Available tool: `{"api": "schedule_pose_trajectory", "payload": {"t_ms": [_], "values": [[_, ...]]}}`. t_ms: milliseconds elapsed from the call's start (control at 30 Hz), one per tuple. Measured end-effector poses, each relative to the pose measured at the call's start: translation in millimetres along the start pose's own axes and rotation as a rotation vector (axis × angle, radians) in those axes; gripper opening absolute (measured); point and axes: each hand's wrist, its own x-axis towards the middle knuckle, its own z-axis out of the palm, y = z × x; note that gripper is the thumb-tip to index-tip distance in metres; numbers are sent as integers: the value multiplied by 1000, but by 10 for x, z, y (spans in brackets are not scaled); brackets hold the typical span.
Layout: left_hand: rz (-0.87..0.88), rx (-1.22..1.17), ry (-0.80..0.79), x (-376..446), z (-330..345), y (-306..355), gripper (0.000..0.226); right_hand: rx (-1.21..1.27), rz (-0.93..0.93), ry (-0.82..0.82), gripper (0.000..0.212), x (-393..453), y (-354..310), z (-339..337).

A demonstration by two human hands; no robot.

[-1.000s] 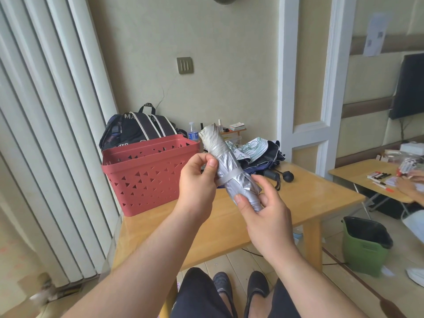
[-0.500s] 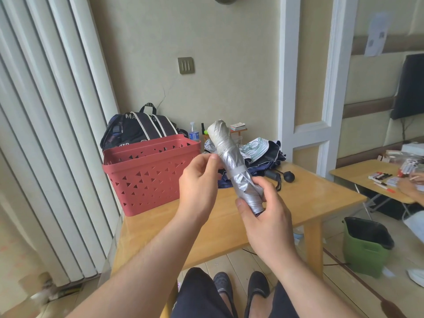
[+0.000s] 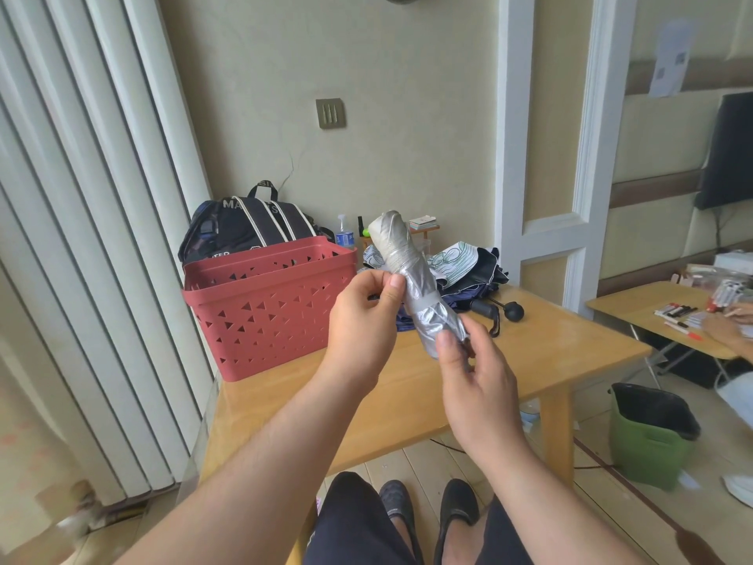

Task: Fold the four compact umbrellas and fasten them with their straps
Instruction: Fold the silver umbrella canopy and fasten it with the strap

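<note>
A folded silver umbrella (image 3: 411, 271) is held upright and slightly tilted above the wooden table (image 3: 542, 352), with a strap around its middle. My right hand (image 3: 468, 373) grips its lower end. My left hand (image 3: 362, 316) pinches the umbrella's left side at the strap with thumb and fingers. Behind it on the table lies a heap of unfolded umbrellas (image 3: 468, 267), one white with a green print and one dark navy, with black handles (image 3: 499, 311) sticking out toward the front.
A red perforated basket (image 3: 269, 303) stands at the table's left. Behind it lean a dark backpack (image 3: 248, 226) and a small bottle (image 3: 344, 234). A green bin (image 3: 652, 434) sits on the floor to the right. Another person's hand (image 3: 729, 324) rests on a second table.
The umbrella has swung from leaning left to more upright. My left hand shifted from wrapping the strap round the middle to pinching it at the side.
</note>
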Motion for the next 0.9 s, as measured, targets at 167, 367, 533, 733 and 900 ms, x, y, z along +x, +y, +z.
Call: {"api": "schedule_pose_trajectory", "payload": {"t_ms": [167, 367, 533, 733, 900], "values": [[-114, -215, -66, 59, 19, -19, 20, 132, 101, -34, 57, -3, -80, 20], [-27, -151, -89, 86, -12, 31, 22, 146, 117, -50, 46, 14, -15, 60], [17, -77, -78, 120, -20, 2, 24, 99, 92, -84, 28, 7, -51, 16], [69, 18, -53, 98, -6, 3, 24, 141, 117, -123, 26, -27, -47, 18], [69, 52, -14, 69, 36, -21, 25, 153, 111, -92, 46, 7, 20, 38]]}}
